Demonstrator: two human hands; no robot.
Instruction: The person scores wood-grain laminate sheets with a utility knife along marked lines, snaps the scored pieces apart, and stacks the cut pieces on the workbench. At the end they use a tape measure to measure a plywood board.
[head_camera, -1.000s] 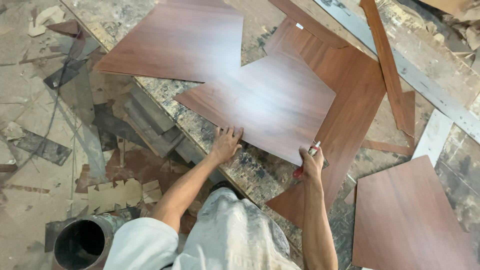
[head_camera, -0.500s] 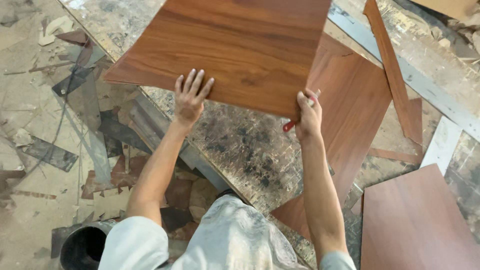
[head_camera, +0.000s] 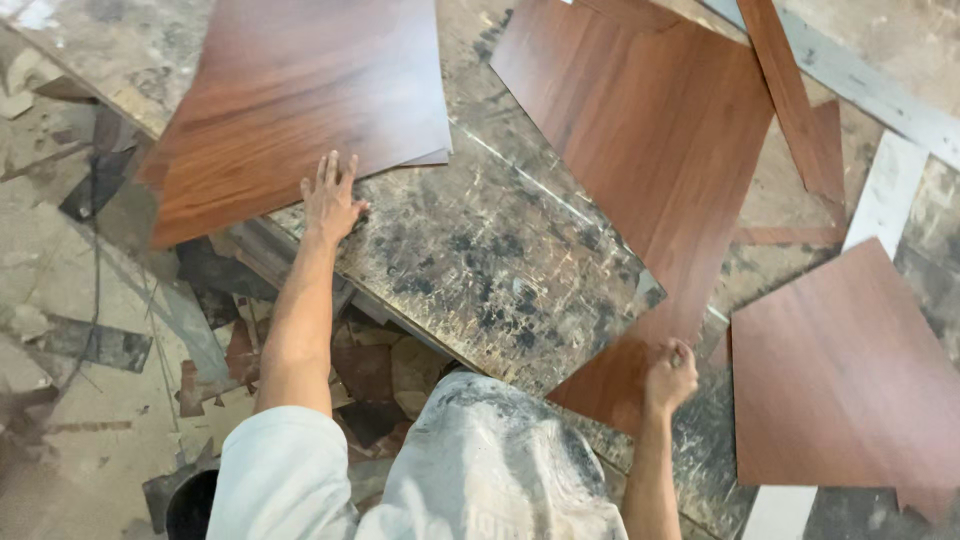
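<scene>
Left hand: left hand (head_camera: 331, 197) flat, fingers spread and open, palm down on the near edge of the wood-grain laminate sheet (head_camera: 300, 95); gripping nothing, just pressing on it.
Right hand: right hand (head_camera: 670, 373) drawn back near the body, curled into a loose fist at the near edge of the worktop; something small may be inside it, cannot tell what. It sits just beside the lower end of the long laminate panel (head_camera: 650, 180).
Hands relation: well apart, left far forward, right close to the torso.
Laminate sheet: reddish brown, lies flat on the far left part of the marble worktop (head_camera: 490, 260), its left corner overhanging the slab edge. A second thin sheet edge peeks out under its right corner.
Long laminate panel: same brown finish, lies diagonally from top centre down over the right edge of the worktop, lower end hanging past the slab.
Worktop: dark mottled stone slab, dusty, bare in the middle between the two sheets.
Right side: another square laminate piece (head_camera: 840, 380) lies on the floor, apart from the right hand; narrow laminate strip (head_camera: 790, 100) at top right, beside a pale metal bar (head_camera: 880, 100).
Left side: floor scraps (head_camera: 90, 330), broken tile and offcuts, below the slab edge; dark round bucket (head_camera: 190, 505) at bottom left.
Person: pale dusty shirt (head_camera: 480, 470), both forearms bare.
</scene>
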